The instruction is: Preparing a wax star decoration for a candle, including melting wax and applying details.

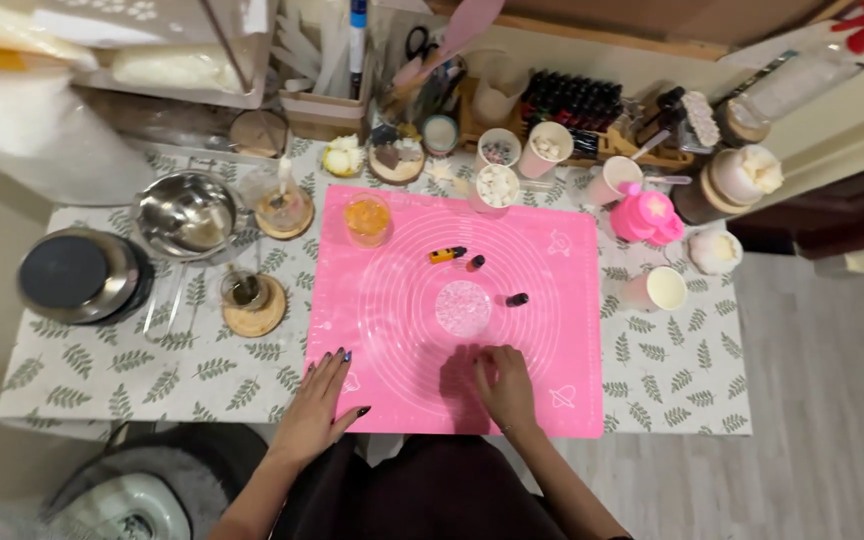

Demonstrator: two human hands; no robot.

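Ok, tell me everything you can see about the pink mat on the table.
The pink mat is a flat rectangular sheet, silicone-looking, printed with pale concentric circles and small corner drawings. It lies flat on the leaf-patterned tablecloth, its near edge at the table's front. The left hand rests on its near left corner, the right hand presses near the middle front. A round pale disc, three small bottles and an orange-filled cup sit on it.

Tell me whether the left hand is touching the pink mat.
Touching. The head view shows the left hand lying flat with its fingers spread across the lower-left edge of the pink mat.
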